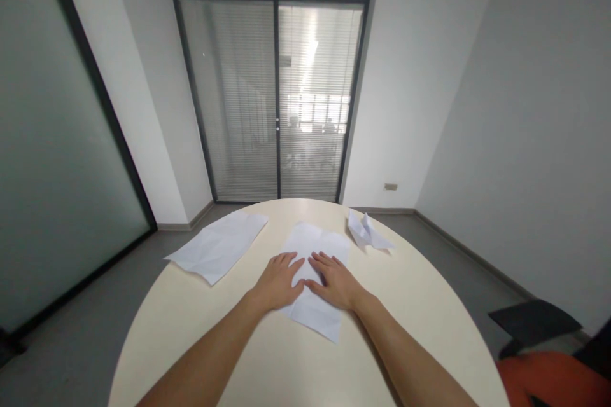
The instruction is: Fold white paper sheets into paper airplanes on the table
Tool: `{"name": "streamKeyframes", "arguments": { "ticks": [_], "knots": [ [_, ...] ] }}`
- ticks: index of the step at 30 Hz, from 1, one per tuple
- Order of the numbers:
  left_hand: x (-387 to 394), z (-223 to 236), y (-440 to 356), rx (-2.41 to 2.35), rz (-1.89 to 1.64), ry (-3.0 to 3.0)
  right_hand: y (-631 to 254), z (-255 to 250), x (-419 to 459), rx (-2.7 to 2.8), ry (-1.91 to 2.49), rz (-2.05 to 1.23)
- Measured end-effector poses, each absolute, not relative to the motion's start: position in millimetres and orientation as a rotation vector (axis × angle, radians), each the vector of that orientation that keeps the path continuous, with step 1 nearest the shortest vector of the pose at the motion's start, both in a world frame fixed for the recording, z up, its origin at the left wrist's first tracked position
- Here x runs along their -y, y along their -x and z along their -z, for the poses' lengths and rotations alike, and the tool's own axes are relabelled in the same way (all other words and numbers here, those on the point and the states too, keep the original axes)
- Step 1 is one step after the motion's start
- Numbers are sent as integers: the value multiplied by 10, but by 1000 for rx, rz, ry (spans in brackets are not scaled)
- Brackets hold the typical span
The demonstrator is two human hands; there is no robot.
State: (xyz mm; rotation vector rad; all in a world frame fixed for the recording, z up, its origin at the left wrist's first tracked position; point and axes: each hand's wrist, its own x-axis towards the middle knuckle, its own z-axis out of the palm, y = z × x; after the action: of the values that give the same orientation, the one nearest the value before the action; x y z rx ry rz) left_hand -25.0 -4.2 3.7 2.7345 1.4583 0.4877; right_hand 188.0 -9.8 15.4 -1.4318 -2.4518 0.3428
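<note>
A creased white sheet of paper (315, 315) lies in the middle of the round table, under both hands. My left hand (278, 281) rests flat on its left side, fingers stretched forward and thumb pointing inward. On its right side lies my right hand (335, 281), also flat with the fingers apart. The two thumbs come close together over the sheet's middle. Part of the paper is hidden beneath the palms. Neither hand grips anything.
A second creased sheet (222, 245) lies at the table's left, its corner over the edge. At the back right sits a crumpled, folded paper (366, 232). The cream table (405, 331) has a curved edge. An orange chair (554, 378) stands at the right.
</note>
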Motion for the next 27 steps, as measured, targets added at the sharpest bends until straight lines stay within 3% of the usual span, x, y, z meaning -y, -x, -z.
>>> {"name": "streamKeyframes", "arguments": {
  "ticks": [12, 27],
  "knots": [
    [37, -8, 233, -1570, -356, -2577, -1915, -196, 81, 2398, 1566, -361],
    [20, 11, 229, -1616, -610, -2695, -1899, -293, 124, 2350, 1523, -174]
  ]
}}
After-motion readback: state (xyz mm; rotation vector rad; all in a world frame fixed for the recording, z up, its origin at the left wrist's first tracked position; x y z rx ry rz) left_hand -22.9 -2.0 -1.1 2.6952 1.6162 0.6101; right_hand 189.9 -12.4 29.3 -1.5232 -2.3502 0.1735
